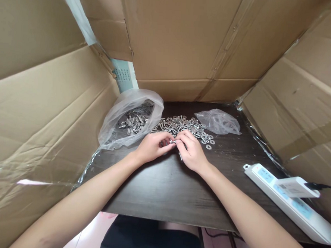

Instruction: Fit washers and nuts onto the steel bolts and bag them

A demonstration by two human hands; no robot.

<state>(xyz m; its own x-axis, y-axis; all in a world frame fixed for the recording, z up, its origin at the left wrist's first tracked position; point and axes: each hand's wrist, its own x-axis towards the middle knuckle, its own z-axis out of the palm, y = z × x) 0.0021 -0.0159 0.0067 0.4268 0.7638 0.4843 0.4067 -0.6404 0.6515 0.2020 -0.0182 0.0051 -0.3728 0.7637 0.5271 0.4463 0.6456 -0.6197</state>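
Bolt [172, 141], one, metal: held up between the two hands at the near edge of the pile, lying roughly crosswise, its wider end to the left.
Left grip [152, 146]: thumb and fingers closed together on the bolt's wider end.
Right grip [191, 151]: thumb and fingertips pinched on the bolt's other end; a metal shank [180, 156] shows beneath the palm, whether held or lying loose cannot be told.
Pile [179, 125]: loose bolts and washers, just beyond the hands, spreading to the right.
Washer [208, 147], flat: at the pile's near right edge.
Large bag [139, 94], clear plastic: left of the pile, mouth open, metal fittings [135, 124] inside.
Small bag [219, 121], clear plastic, crumpled: right of the pile.
Counter [155, 192], dark: beneath all these.
Power strip [319, 226], white: at right, adapter [296, 187] plugged in.
Cardboard [184, 35]: behind and along both sides.
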